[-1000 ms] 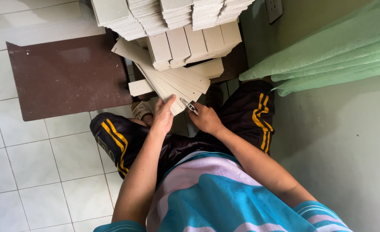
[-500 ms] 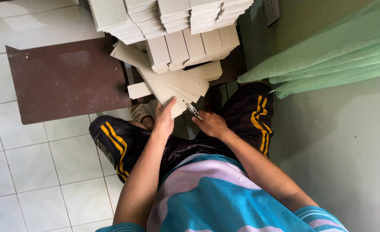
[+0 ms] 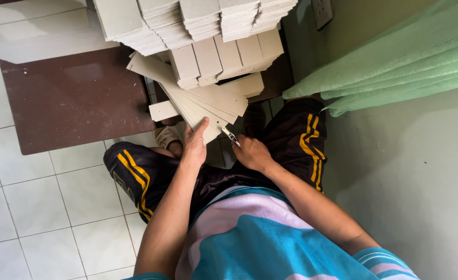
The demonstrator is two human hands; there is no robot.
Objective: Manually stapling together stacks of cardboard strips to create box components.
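Observation:
My left hand (image 3: 194, 142) rests on the near end of a fanned bunch of long grey cardboard strips (image 3: 208, 103), thumb up along their edge. My right hand (image 3: 250, 151) is shut on a small metal cutter blade (image 3: 231, 137), whose tip points at the strips just right of the left thumb. The strips slant from a low dark table down toward my lap. Behind them stand tall stacks of cut cardboard pieces (image 3: 198, 21). I sit with knees apart in black trousers with yellow stripes (image 3: 135, 173).
A dark brown board (image 3: 68, 98) lies on the white tiled floor (image 3: 26, 207) to the left. A green curtain (image 3: 395, 57) hangs against the pale wall on the right. A sandalled foot (image 3: 166, 137) shows under the strips.
Both hands stay on the strips; the right hand with the blade has edged slightly. The view has shifted a little.

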